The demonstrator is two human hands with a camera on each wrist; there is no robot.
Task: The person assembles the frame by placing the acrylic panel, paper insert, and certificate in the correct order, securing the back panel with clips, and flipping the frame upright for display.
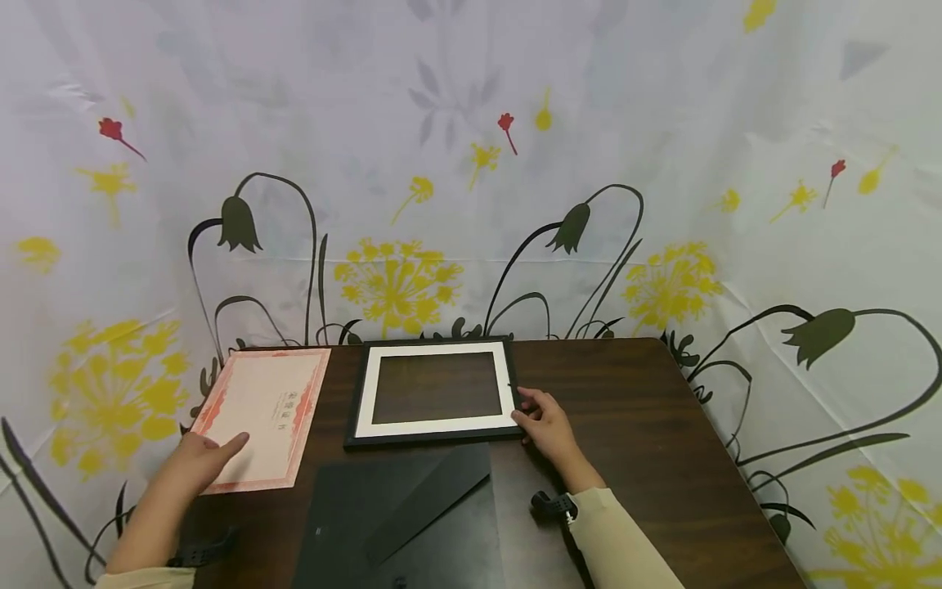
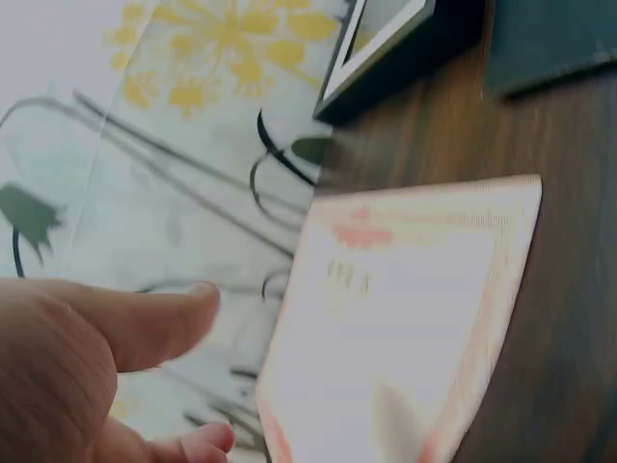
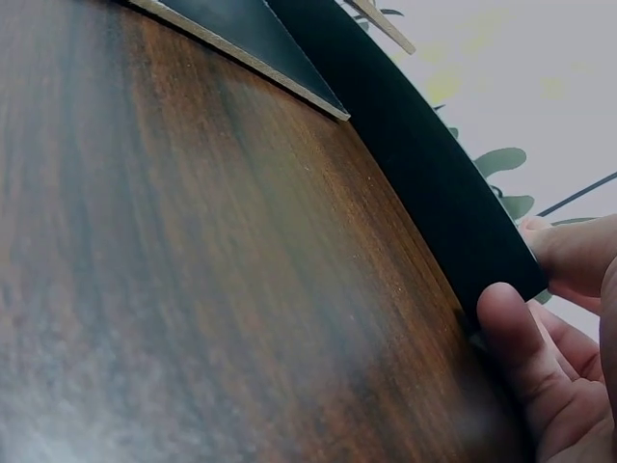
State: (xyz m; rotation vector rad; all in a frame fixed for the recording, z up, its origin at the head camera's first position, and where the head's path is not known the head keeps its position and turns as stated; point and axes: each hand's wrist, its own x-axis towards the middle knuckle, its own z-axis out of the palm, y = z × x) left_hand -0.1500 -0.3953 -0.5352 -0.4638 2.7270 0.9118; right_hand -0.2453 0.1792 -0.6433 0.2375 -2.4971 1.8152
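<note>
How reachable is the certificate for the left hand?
Likely yes: the left hand is right at the near left part of the certificate, with nothing visible lying between them or on top.

Bench (image 1: 625,393): dark brown wood-grain top, far right corner rounded, pale sheen on surface. Behind and at both sides: whitish curtain (image 1: 353,106), creased, printed with yellow blooms (image 1: 397,282) and drooping green bellflowers (image 1: 239,221).

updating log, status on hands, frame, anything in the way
Right hand grips frame corner. Left hand over certificate, thumb out. Nothing atop frame; backing board nearside.
</note>
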